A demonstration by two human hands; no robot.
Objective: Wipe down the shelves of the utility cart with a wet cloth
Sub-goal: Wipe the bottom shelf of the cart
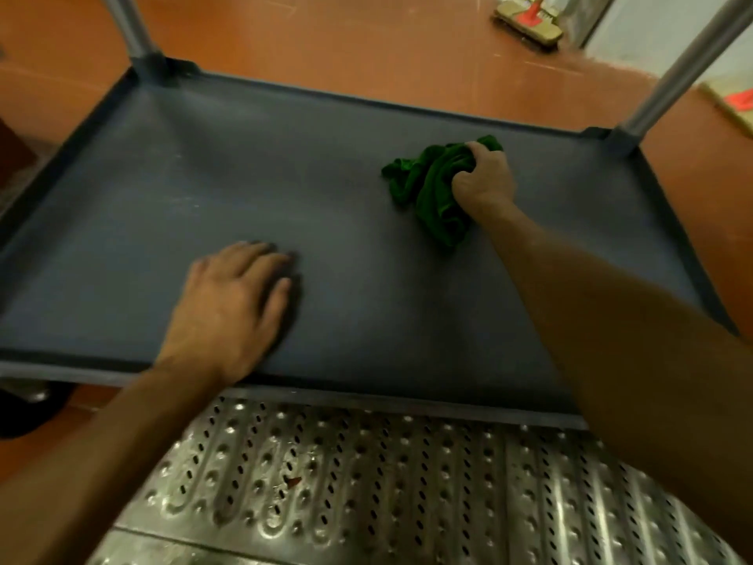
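A dark grey cart shelf (171,189) with a raised rim fills the middle of the view. My right hand (483,179) grips a crumpled green cloth (428,185) and holds it down on the shelf, right of centre toward the far side. Flat on the shelf near its front edge lies my left hand (234,303), fingers spread and holding nothing.
Two metal cart posts rise at the far corners, one at the left (130,26) and one at the right (684,71). A perforated metal grate (346,483) lies below the shelf's front edge. A brush (527,24) lies on the orange floor (366,42) beyond.
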